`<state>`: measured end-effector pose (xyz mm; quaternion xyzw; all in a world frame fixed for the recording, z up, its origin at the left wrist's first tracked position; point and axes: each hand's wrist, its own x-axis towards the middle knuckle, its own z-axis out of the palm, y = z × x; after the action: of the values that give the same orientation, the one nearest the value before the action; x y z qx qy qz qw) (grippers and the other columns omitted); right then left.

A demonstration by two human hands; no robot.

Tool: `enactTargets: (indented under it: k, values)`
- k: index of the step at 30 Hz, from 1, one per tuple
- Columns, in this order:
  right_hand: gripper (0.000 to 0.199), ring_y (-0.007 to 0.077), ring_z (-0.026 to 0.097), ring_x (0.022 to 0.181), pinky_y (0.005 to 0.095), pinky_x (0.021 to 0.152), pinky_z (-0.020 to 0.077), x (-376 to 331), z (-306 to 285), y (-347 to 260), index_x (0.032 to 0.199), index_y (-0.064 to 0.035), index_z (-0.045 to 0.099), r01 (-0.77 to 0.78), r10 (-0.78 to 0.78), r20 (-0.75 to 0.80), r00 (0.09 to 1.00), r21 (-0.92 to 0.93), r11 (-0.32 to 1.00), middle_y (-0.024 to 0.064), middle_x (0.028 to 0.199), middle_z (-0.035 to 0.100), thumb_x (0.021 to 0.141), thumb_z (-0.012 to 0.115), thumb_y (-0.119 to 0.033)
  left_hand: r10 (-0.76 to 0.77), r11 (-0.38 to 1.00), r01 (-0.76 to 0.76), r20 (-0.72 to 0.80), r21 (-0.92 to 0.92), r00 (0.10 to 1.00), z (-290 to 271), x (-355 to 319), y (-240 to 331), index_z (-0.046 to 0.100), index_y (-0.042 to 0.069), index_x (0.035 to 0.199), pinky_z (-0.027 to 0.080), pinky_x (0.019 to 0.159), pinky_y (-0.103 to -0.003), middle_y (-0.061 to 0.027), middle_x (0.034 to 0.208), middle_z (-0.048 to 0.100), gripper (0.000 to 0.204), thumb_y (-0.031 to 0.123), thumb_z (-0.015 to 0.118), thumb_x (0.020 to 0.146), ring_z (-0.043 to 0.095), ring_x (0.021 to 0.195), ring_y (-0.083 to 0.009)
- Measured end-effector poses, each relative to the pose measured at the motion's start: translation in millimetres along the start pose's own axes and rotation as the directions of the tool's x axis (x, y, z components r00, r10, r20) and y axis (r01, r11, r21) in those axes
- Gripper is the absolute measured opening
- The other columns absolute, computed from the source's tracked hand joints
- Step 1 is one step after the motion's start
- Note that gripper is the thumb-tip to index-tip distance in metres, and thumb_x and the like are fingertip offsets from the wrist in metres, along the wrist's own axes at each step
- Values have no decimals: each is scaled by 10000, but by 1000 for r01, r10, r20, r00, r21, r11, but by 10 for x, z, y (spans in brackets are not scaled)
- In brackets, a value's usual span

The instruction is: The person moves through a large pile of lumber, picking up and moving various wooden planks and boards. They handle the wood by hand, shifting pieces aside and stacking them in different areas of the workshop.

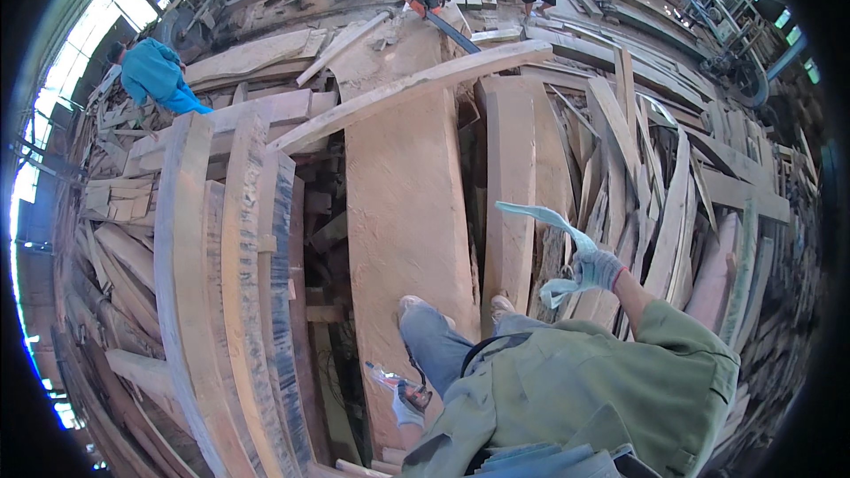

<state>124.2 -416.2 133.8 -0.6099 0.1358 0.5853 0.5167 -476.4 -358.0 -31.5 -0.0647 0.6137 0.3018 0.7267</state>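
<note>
Sawn beams (403,195) all abt; R hand (598,269) fingers wrapped round pale cloth strip (551,216), L hand (406,410) fingers can't tell; prob. cloth-handling step, next needs sure footing.

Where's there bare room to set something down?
Wide plank: broad bare stretch from the slanted beam down to the left shoe. Crowded: loose boards around the right hand, and thick beams packed side by side on the left.

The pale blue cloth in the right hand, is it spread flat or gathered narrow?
Gathered narrow: the right hand grips the cloth, whose long loose end shows as a thin strip.
</note>
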Motion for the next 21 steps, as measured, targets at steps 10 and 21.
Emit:
enactTargets:
  k: [10,21]
  values:
    - [120,230,628,573,380,529,519,-343,1193,289,858,-57,623,-18,-25,-138,990,-303,953,77,702,634,813,691,-145,48,801,38,-128,597,991,22,519,1487,631,41,856,518,535,-363,-73,731,620,258,265,728,771,612,590,-210]
    - [128,283,658,686,431,572,507,1007,577,1072,901,-108,656,-53,-42,-294,955,-306,951,108,794,674,856,565,-186,195,709,-183,59,681,979,2210,288,3180,585,31,1000,536,481,-365,-80,724,609,324,204,746,778,616,540,-220]
